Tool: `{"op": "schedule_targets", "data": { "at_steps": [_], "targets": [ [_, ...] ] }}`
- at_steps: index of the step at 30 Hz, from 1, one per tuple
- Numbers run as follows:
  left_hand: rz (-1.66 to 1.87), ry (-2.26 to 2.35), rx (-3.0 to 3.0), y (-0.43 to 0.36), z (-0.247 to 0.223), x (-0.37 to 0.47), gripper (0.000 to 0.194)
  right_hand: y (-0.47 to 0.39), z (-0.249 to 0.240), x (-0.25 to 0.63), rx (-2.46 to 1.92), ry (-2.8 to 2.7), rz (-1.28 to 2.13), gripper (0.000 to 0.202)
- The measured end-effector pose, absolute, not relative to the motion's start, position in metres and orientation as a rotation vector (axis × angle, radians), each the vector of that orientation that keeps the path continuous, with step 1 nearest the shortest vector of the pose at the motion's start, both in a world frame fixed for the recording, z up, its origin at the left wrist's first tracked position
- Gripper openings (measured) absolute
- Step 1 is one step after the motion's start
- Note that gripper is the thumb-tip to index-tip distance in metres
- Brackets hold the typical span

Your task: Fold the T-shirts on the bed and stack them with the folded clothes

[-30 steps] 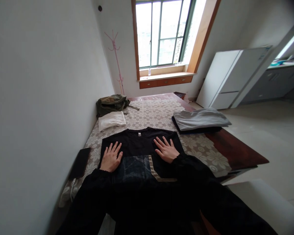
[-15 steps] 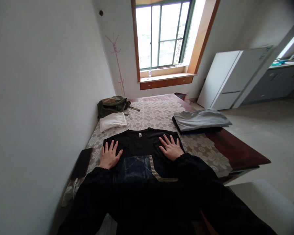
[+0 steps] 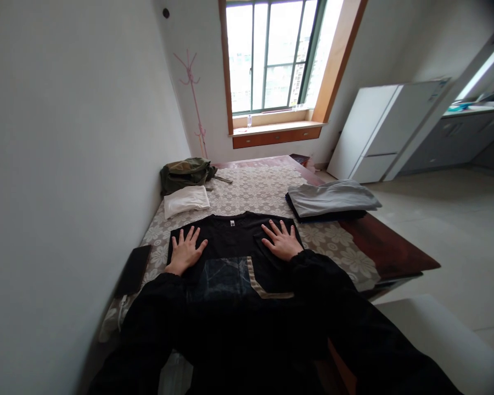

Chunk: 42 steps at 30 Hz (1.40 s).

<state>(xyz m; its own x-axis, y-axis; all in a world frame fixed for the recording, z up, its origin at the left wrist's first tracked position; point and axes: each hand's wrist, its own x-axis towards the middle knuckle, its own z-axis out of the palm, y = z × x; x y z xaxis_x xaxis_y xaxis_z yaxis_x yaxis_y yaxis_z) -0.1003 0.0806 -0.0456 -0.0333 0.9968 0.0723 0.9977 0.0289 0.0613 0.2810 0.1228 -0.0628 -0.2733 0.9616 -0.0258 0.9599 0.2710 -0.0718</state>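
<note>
A black T-shirt (image 3: 233,241) lies spread flat on the table, its neckline and small white label at the far side. A dark printed panel with a tan strip shows on its front. My left hand (image 3: 186,251) rests on the shirt's left part, fingers spread. On the right part lies my right hand (image 3: 282,241), also with spread fingers and palm down. Neither hand grips the cloth. The shirt's lower end is hard to separate from my dark sleeves and clothing.
The patterned tablecloth (image 3: 255,186) covers most of the table. Folded grey clothing (image 3: 333,197) sits on darker cloth at the right. A folded white cloth (image 3: 187,201) and a green backpack (image 3: 185,174) lie at the back left. A black flat device (image 3: 134,271) is near the left wall.
My right hand has shifted slightly inward and up on the shirt. The left hand stays nearly in place. The whole view has tilted a little.
</note>
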Motion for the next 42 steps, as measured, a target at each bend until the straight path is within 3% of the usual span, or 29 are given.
{"op": "schedule_targets", "data": {
  "at_steps": [13,42],
  "targets": [
    [-0.04,-2.268,-2.248,0.104,-0.038,-0.113,0.085,0.154,-0.05,0.283,-1.876,-2.521,0.232,0.084],
    [-0.082,-2.184,-2.275,0.103,-0.043,-0.116,0.084,0.152,-0.056,0.285,-1.849,-2.506,0.131,0.083]
  ]
}}
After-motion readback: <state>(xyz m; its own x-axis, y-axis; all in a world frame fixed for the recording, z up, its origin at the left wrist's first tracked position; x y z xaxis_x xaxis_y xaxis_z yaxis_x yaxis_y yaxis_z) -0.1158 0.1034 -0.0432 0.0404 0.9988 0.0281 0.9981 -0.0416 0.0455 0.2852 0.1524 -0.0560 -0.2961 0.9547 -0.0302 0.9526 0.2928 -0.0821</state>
